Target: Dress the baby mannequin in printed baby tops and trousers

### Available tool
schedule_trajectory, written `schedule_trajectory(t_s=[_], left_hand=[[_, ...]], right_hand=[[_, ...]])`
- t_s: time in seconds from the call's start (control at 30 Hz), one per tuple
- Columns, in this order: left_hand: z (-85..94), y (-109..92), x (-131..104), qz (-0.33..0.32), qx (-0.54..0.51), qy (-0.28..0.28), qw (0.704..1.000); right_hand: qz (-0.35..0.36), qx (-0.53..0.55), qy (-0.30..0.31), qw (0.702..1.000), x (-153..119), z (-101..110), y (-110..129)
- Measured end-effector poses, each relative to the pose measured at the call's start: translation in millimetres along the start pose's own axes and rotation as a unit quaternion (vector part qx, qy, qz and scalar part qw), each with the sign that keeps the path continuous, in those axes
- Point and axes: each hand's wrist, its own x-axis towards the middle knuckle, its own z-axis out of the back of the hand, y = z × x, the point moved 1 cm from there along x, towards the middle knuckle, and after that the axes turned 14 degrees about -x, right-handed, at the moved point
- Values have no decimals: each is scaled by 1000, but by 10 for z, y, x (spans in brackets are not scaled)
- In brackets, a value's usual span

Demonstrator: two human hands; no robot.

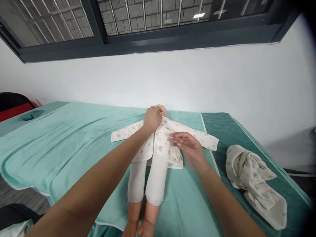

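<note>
Plainly, one doll (155, 181) wears one jacket (163, 141) — two hands (152, 119) (190, 147) (both bare) at it.

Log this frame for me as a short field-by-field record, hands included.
Doll: lying on a light green blanket, feet toward the camera
Jacket: white, patterned, on the doll, sleeves spread sideways
Left hand: at the jacket's neck; fingertips partly hidden, grip unclear
Right hand: beside the jacket's front, fingers loosely bent; contact unclear
Right side: crumpled patterned cloth on a darker green cover
Background: white wall, barred window
</note>
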Motion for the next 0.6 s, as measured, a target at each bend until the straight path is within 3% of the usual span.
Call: schedule_trajectory(t_s=[0.1,0.2,0.33,0.47,0.6], left_hand=[[53,29,-76,-22,-36,-54,998],[182,127,-338,-33,-100,-102,989],[413,478,-1032,14,-152,-138,979],[597,869,-1850,176,-247,-113,946],[696,965,-2389,184,-292,-70,936]], right_hand=[[8,-71,-39,997,13,19,-60],[5,-122,-45,992,15,46,-102],[-8,-143,-86,986,18,115,-167],[11,-191,-108,975,26,127,-229],[86,-310,-101,941,-20,62,-231]])
